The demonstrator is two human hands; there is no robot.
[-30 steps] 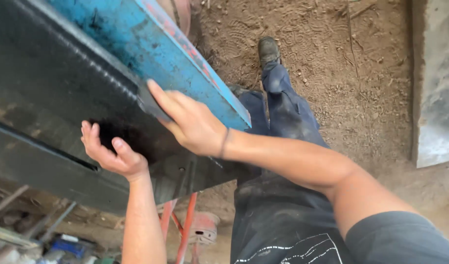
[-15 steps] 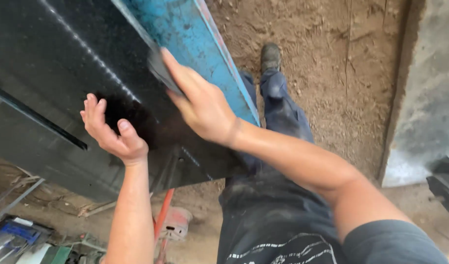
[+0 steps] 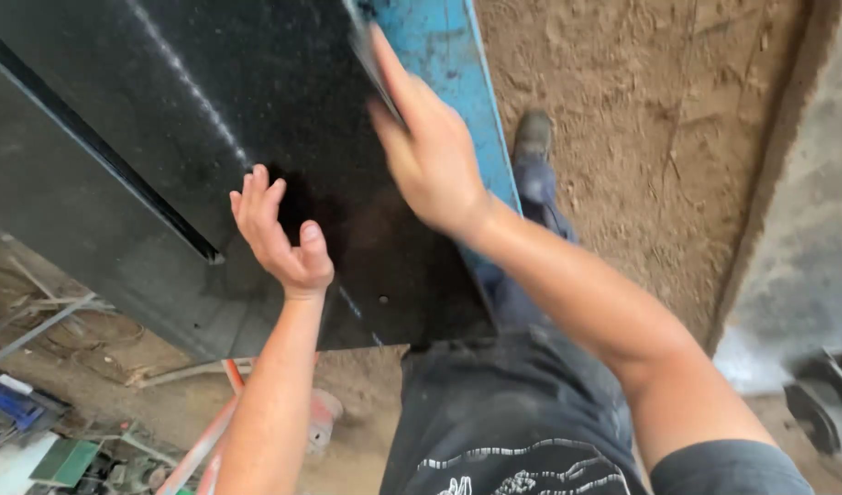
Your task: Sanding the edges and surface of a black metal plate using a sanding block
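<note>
Black sheet metal [image 3: 256,110], glossy and speckled, fills the upper left of the view, a large panel with a raised dark rib running diagonally across it and a blue-painted edge [image 3: 448,101] along its right side. On the panel's lower part the left hand [image 3: 279,238] lies flat with its fingers spread and its grip released, palm against the metal beside the end of the rib. Higher up, the right hand [image 3: 430,156] presses a thin grey sheet, seemingly an abrasive pad [image 3: 370,50], against the panel just beside the blue edge; its fingers lie stretched over the pad and hold it down, though the hand is blurred and the pad shows only at its top. Below the panel are the person's dark trousers [image 3: 503,412] and one shoe [image 3: 533,133] on a brown dirt floor [image 3: 641,119]. Red-orange metal rods [image 3: 205,440] and scattered scrap lie at the lower left.
</note>
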